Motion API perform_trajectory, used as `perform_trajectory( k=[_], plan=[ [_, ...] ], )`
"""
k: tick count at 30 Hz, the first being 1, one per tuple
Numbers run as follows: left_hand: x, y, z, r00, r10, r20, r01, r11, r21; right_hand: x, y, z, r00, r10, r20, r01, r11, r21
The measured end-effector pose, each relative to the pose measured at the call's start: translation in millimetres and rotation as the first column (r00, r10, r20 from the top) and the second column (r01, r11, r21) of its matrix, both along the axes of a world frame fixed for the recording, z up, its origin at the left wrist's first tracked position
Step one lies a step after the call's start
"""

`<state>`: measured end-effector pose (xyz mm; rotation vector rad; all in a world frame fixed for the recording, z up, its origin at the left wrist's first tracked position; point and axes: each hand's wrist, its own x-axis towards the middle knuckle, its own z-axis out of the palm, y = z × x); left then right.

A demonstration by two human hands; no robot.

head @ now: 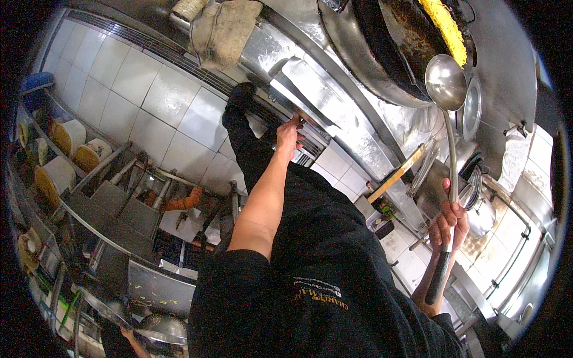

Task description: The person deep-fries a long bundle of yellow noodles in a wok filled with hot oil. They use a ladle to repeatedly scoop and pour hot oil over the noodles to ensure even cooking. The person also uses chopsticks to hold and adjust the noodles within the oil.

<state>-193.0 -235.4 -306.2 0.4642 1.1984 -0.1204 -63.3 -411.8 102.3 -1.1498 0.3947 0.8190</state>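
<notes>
My right hand [447, 223] is closed round the handle of a long metal ladle [445, 83], whose dark grip end points down past my wrist. The ladle's round bowl is beside the lower end of a strip of yellow food [445, 33] in a large dark wok [398, 49]. My left hand [288, 138] reaches to the stove's front edge, its fingers at a small dark part, maybe a knob [301, 120]. Whether they grip it cannot be told. The steel stove front [331, 98] runs diagonally between my hands and the wok.
A cloth [226, 33] hangs over the stove edge. A wooden-edged tool [398, 172], a metal lid [472, 108] and a pot [481, 215] are on the right. Metal shelving with tubs [58, 179] stands at left; another person's forearm [134, 344] shows bottom left. Tiled floor [147, 98] has a drain grate.
</notes>
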Motion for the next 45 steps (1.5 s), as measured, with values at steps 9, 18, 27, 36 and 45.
perform_trajectory(
  k=[9,18,27,36,45],
  plan=[
    [3,3,1,0.999,0.002,-0.049,-0.003,0.999,-0.034,0,3,-1,0.999,0.051,0.013,-0.052,0.998,0.039],
    [1,2,-3,0.999,-0.007,-0.039,0.005,0.999,-0.045,-4,2,-3,1.0,0.026,-0.013,-0.026,1.0,-0.004],
    [-15,3,-12,0.997,-0.074,0.01,0.074,0.996,-0.047,5,23,17,0.994,0.038,-0.107,-0.031,0.997,0.066],
    [-51,116,219,0.84,-0.449,0.305,0.221,0.796,0.564,7,36,7,0.97,0.057,-0.236,0.036,0.928,0.371],
    [138,282,301,0.908,-0.38,0.175,0.074,0.558,0.826,11,65,-17,0.974,0.01,-0.228,0.084,0.914,0.397]
  ],
)
